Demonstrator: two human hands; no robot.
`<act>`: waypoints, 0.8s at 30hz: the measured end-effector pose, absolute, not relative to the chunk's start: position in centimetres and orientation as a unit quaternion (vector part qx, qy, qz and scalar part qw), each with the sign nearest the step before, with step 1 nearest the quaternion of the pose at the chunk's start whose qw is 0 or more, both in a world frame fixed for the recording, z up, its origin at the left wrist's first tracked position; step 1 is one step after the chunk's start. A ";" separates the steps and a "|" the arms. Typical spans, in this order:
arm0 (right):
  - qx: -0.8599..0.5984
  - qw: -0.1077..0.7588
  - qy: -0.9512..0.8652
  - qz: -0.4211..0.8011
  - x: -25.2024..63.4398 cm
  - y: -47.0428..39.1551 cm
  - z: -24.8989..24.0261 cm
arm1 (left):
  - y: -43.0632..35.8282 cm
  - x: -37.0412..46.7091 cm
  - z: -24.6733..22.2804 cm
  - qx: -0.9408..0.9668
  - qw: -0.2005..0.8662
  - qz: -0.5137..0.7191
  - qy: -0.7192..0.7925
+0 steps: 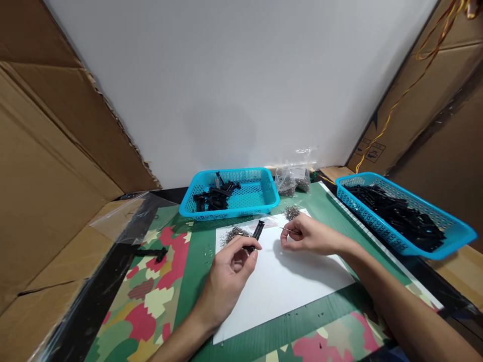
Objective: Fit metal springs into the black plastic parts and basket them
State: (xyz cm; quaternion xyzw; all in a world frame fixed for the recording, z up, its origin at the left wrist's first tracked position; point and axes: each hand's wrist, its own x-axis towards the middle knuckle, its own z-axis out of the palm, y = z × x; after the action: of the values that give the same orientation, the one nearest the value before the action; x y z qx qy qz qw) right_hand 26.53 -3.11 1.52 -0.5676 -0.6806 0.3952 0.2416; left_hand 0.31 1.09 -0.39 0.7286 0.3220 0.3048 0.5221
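Note:
My left hand (231, 274) is closed around a narrow black plastic part (258, 230), which tilts upward from between thumb and fingers. To the right of it, my right hand (307, 234) pinches a thin metal pin (286, 230) above the white sheet (287, 296). A small gap separates the pin from the black part. Just behind my left hand lies a pile of small metal pieces (234, 234). Another pile of small metal pieces (292, 212) sits behind my right fingers.
A blue basket (230, 213) at the back holds several black parts. To the right, another blue basket (392, 241) is heaped with black parts. Plastic bags of metal pieces (294, 183) stand between them. One black part (153, 253) lies at left. Cardboard walls (56, 125) flank the table.

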 end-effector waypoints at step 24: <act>-0.498 0.449 -0.658 0.343 21.6 -5.1 0.6 | -0.3 0.3 0.1 0.679 0.631 0.253 0.279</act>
State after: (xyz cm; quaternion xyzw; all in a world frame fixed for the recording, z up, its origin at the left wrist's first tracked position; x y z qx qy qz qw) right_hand 21.63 -5.05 0.57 -0.4983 -0.6576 0.3426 0.4494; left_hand 0.34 -0.30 0.12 0.6786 0.2794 0.2526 0.6306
